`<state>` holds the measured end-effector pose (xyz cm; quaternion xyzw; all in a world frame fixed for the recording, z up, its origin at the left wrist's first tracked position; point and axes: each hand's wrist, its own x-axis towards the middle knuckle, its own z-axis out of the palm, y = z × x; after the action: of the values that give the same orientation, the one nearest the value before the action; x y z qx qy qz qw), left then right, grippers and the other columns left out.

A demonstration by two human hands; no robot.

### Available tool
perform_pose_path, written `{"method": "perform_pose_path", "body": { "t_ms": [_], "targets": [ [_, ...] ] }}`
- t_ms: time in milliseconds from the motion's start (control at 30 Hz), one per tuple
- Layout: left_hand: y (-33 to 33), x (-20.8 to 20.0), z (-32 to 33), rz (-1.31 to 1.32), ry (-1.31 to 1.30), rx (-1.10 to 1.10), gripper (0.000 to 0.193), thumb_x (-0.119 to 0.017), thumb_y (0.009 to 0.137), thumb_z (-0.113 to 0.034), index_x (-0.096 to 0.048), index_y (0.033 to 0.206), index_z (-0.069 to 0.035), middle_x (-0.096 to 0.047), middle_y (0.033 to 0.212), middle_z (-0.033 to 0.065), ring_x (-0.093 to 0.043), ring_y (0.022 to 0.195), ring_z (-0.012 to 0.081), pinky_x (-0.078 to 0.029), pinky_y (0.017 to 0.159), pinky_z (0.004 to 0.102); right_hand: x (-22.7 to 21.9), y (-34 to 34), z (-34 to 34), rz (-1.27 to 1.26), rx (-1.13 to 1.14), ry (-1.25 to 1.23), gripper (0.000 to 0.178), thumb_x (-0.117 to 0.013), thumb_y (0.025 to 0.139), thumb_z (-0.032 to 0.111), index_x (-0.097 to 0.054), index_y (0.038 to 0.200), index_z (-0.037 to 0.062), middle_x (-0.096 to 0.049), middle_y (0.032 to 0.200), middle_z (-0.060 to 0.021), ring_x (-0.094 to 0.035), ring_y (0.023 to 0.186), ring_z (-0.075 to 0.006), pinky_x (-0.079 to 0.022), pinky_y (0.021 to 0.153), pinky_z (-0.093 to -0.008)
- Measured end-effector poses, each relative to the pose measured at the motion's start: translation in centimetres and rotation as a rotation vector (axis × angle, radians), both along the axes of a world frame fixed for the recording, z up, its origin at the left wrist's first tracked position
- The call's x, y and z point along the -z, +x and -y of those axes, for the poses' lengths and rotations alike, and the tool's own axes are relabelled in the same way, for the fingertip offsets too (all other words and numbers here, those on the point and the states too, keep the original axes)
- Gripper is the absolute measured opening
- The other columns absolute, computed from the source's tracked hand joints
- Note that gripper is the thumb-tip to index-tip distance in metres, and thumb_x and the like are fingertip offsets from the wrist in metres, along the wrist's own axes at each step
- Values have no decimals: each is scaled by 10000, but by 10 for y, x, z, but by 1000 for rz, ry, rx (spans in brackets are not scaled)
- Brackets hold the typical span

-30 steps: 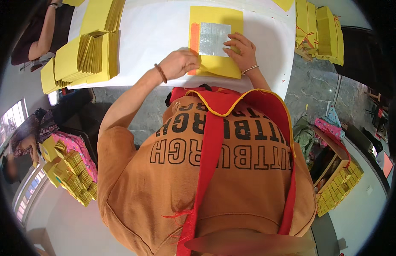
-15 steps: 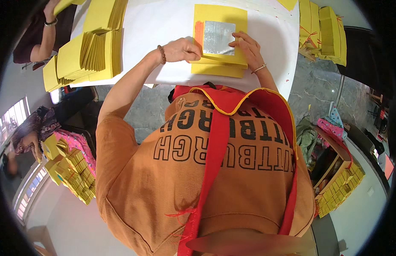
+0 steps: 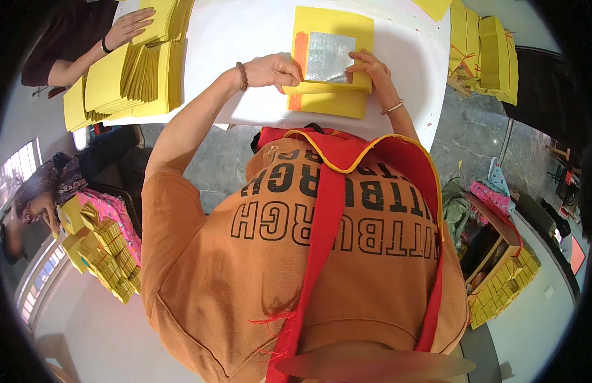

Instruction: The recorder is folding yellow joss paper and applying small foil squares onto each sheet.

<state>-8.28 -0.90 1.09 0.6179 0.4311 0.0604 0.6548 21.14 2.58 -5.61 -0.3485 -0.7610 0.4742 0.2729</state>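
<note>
On the white table lies a stack of yellow paper sheets; the top sheet (image 3: 337, 20) bears a silver foil square (image 3: 331, 56) and an orange stripe (image 3: 300, 48) down its left side. Its near edge is turned up in a narrow fold (image 3: 331, 88), baring a yellow sheet (image 3: 337, 108) below with its own orange patch. At the left end of that fold, my left hand (image 3: 270, 71) is closed, pinching the paper. My right hand (image 3: 374, 71) curls around the sheet's right edge, thumb and fingers on the paper beside the foil.
Tall fanned stacks of yellow paper (image 3: 140, 73) stand at the table's left, where a co-worker's hand (image 3: 130, 29) rests. Tied yellow bundles (image 3: 481, 51) sit at the right. More bundles lie low on the left (image 3: 108, 255) and right (image 3: 506, 287). White table surface (image 3: 226, 32) surrounds the sheets.
The top sheet's near edge has come up into a fold, showing the orange patch beneath. My hands stay nearly in place. The co-worker's hand has come down onto the left stack.
</note>
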Motion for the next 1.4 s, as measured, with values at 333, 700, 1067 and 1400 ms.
{"method": "perform_pose_path", "body": {
  "t_ms": [333, 700, 1067, 1400],
  "targets": [
    [-7, 2, 6, 111, -116, -135, 221, -552, 867, -200, -651, 930, -12, -612, 885, 22, -586, 822, 113, -532, 728, 268, -14, 7, 3, 263, -145, 206, 314, -660, 748, 284, -658, 1046, 187, -412, 1372, 17, -227, 1344, -284, -134, 1075, -418],
    [-8, 0, 8, 55, -84, -81, 238, -527, 862, -182, -645, 982, -13, -614, 1020, 47, -584, 888, 136, -532, 744, 282, -10, 6, 4, 227, -111, 256, 260, -614, 797, 211, -657, 1049, 260, -457, 1328, 25, -274, 1325, -255, -152, 1062, -430],
    [6, 11, 37, -329, 869, -23, 631, -596, 715, -8, -428, 1301, -171, -352, 1388, 92, -295, 1260, 330, -263, 1032, 455, -9, 6, 3, 184, -99, 195, 315, -636, 766, 131, -652, 1053, 259, -481, 1306, 17, -298, 1312, -272, -184, 1057, -424],
    [16, -2, 54, -388, 1196, 0, 463, -577, 692, -8, -571, 1143, -113, -543, 1195, 82, -475, 1120, 259, -361, 903, 379, -41, 17, 32, 261, -135, 370, 307, -621, 785, 180, -629, 1080, 266, -548, 1220, 8, -440, 1209, -266, -236, 1016, -448]
  ]
}}
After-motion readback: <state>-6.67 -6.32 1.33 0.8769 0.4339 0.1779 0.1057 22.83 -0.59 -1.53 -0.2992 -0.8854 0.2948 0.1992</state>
